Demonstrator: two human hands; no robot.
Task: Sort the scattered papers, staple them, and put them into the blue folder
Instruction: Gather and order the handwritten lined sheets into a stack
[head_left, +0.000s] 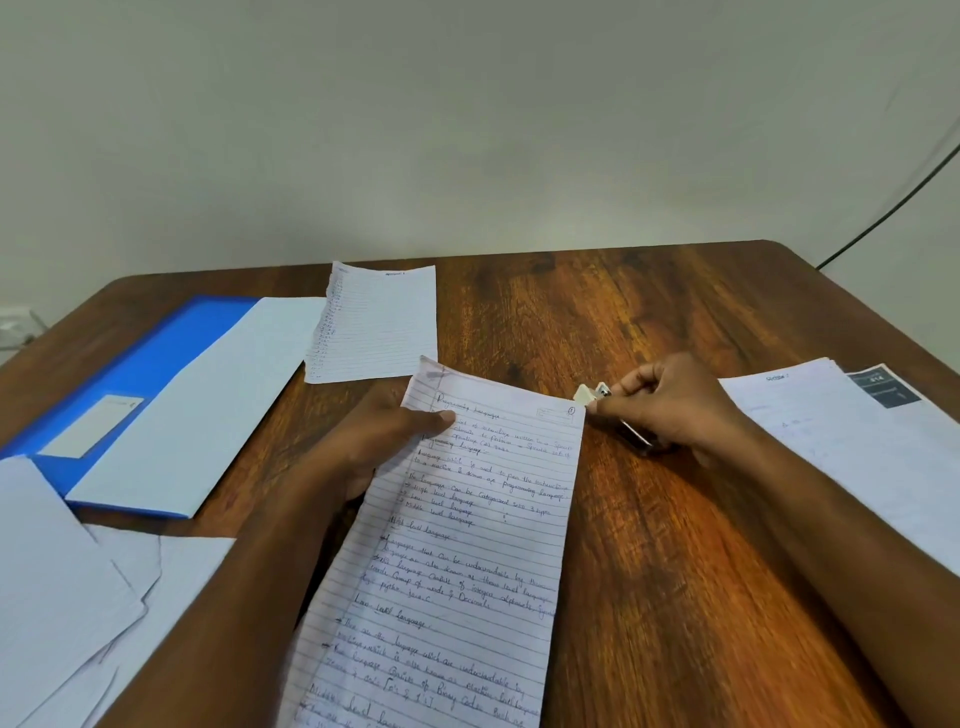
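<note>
A lined, handwritten sheet set (467, 545) is lifted off the wooden table (675, 545) in the middle. My left hand (379, 441) pinches its upper left part, thumb on top. My right hand (670, 410) grips a small stapler (597, 396) just beyond the sheet's top right corner. The blue folder (140, 358) lies at the left with a blank white sheet (208, 395) across it. A short lined sheet (376, 322) lies flat behind my left hand.
Several loose white sheets (67, 613) overlap at the near left corner. A printed stack (857, 441) with a dark box near its top lies at the right edge. A black cable (893, 208) runs down the wall at the far right.
</note>
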